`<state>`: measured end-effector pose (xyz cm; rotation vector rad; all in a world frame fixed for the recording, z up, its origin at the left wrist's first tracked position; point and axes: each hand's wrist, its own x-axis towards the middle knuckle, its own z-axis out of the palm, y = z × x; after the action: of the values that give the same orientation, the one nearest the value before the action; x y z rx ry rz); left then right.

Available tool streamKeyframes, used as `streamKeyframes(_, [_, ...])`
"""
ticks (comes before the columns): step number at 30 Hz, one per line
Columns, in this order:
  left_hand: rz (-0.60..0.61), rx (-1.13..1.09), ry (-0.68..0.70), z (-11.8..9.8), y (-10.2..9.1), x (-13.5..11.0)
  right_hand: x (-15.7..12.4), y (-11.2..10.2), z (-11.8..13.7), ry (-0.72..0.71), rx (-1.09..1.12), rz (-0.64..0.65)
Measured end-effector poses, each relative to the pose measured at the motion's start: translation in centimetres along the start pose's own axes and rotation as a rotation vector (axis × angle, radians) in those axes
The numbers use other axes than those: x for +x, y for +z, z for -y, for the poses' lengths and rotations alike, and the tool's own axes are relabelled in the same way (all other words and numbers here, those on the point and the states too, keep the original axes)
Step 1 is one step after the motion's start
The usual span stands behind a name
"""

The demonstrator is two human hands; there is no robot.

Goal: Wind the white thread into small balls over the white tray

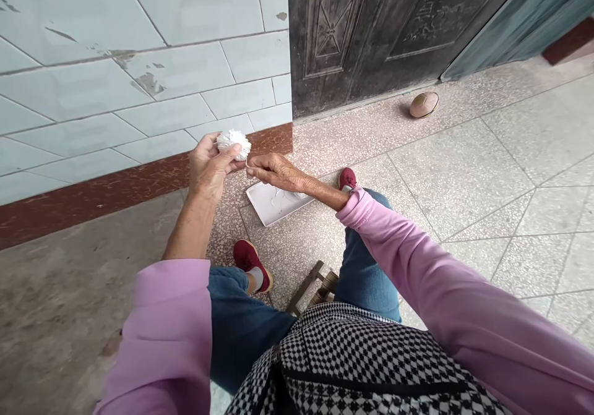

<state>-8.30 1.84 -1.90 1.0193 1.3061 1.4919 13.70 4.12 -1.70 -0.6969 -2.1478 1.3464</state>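
Note:
A round white yarn pom-pom (234, 143) is gripped in my left hand (207, 166), with the thumb pressed across its front and the fingers behind it. Close beside it on the right, my right hand (277, 171) is closed in a pinch. A thin white yarn strand (247, 162) runs from the pom-pom's lower edge to those fingertips. Below my right hand, a shallow pale tray (273, 213) rests on the floor, holding loose white strands and a white bundle partly hidden by my wrist.
A tiled wall (185, 7) and a dark carved door (352, 25) stand ahead. A brownish oval object (424, 104) lies on the floor (464, 149) near the door. Red shoes (250, 260) flank the tray. Part of a wooden stool (306, 288) shows between my legs.

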Motion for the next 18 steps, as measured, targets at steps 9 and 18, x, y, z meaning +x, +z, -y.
streamKeyframes(9, [0.236, 0.331, -0.018, -1.2, 1.0, -1.5, -0.2, -2.6, 2.0, 0.068, 0.048, -0.224])
streamKeyframes(18, [0.452, 0.167, -0.105, -3.6, 1.7, -3.2, 1.3, -3.4, -0.1, 0.060, 0.309, -0.375])
